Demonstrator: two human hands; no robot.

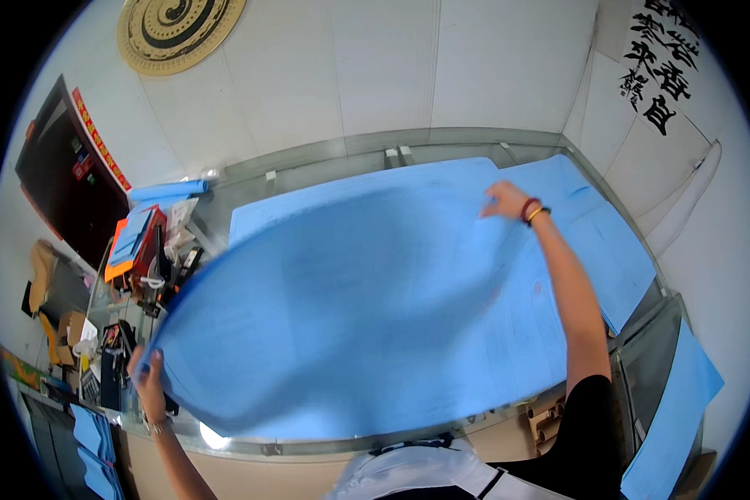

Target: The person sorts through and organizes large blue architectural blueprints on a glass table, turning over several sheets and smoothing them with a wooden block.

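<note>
A large, thin blue sheet [250,325] bows up in the air between my two hands, its lifted edge blurred by motion. At the lower left, my left hand [148,379] pinches its near left edge between thumb and fingers. Farther off to the right, my right hand [506,202] has its fingertips closed at the sheet's far right part, a red and gold bracelet on the wrist. Beneath it lie more blue sheets [442,171], spread flat over a glass-topped table [308,158]. The raised sheet partly hides them.
Left on the table stand a red box [148,246] with blue and orange papers, black tools, and a rolled blue sheet [171,190]. Other blue sheets [683,417] hang at the right. Cardboard tubes [546,423] sit below the table's near edge. A wall rises behind.
</note>
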